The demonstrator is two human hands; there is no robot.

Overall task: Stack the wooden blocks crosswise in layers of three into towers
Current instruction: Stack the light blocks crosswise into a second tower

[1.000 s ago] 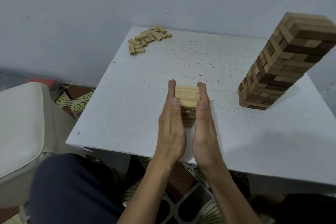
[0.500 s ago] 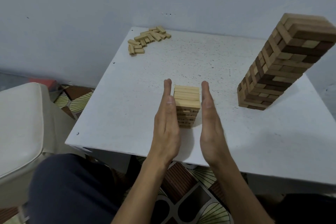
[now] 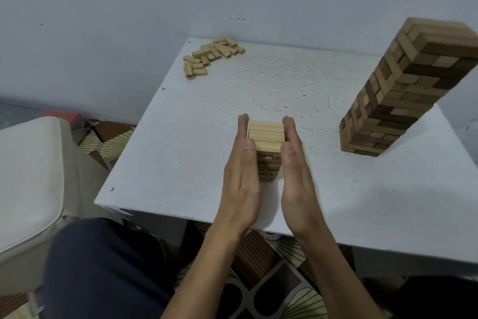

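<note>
A short tower of light wooden blocks [image 3: 266,137] stands near the front middle of the white table [image 3: 181,142], its top layer of three blocks lying crosswise. My left hand [image 3: 243,171] presses flat against the tower's left side with straight fingers. My right hand [image 3: 294,163] presses flat against its right side the same way. A pile of several loose light blocks [image 3: 209,56] lies at the table's far left corner. The tower's lower sides are partly hidden by my palms.
A tall tower of light and dark blocks [image 3: 403,91] stands at the table's right side. A grey wall runs behind the table. A white cushioned seat [image 3: 28,184] is at the left, and my dark-trousered knee [image 3: 103,267] is below the table's front edge.
Half a second ago both hands were held apart from the short tower; now they have closed in and press its two sides again.
</note>
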